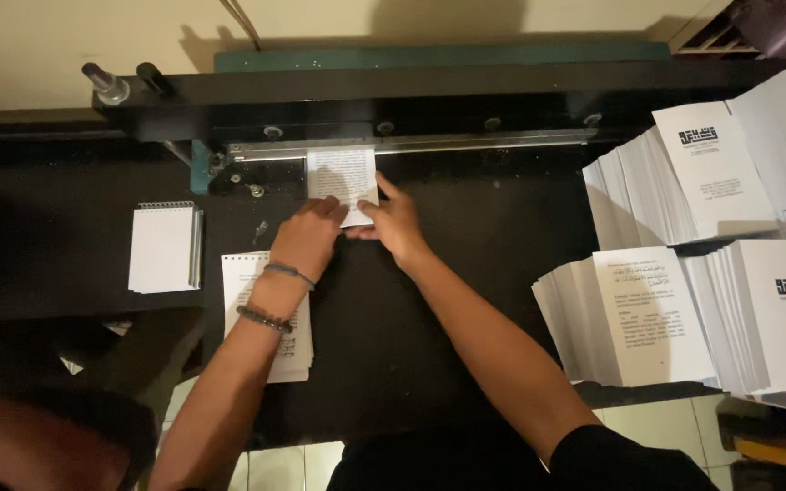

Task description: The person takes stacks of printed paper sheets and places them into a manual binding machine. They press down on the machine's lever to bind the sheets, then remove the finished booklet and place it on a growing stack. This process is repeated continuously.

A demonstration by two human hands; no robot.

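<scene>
Left hand [307, 238]: fingers together, pressed flat on the small printed sheet stack [343, 182]
Right hand [396, 223]: fingers spread, tips on its lower right corner
Stack: beyond the fingertips, top edge under the metal bar [466, 142]

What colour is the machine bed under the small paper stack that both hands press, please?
Black, seen in the head view: machine bed.
</scene>
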